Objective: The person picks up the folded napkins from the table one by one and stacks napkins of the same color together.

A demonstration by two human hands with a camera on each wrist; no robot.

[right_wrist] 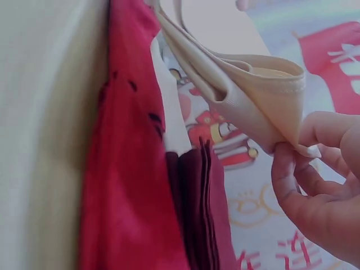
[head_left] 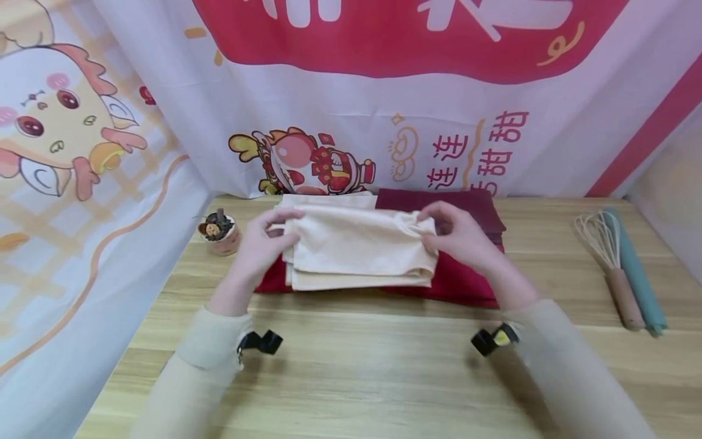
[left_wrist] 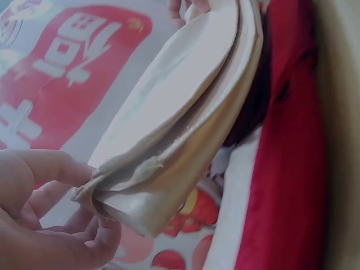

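A folded cream cloth [head_left: 356, 244] hangs between both hands, raised above other folded cloths. My left hand [head_left: 267, 236] pinches its left end between thumb and fingers; the layered folds show in the left wrist view [left_wrist: 169, 124]. My right hand [head_left: 457, 235] pinches the opposite end, where the fabric puckers, and a looped fold [right_wrist: 275, 84] opens beside the fingers in the right wrist view. Below lies a red cloth [head_left: 466, 280]. A folded maroon cloth [head_left: 439, 200] sits behind at the right, and another pale cloth [head_left: 329, 200] behind at the left.
A small decorated dessert cup [head_left: 222, 235] stands left of the cloths. A whisk [head_left: 616, 274] with a wooden handle lies at the right beside a teal rolled item [head_left: 638, 274]. A printed curtain [head_left: 351, 97] rises behind the wooden table [head_left: 362, 372].
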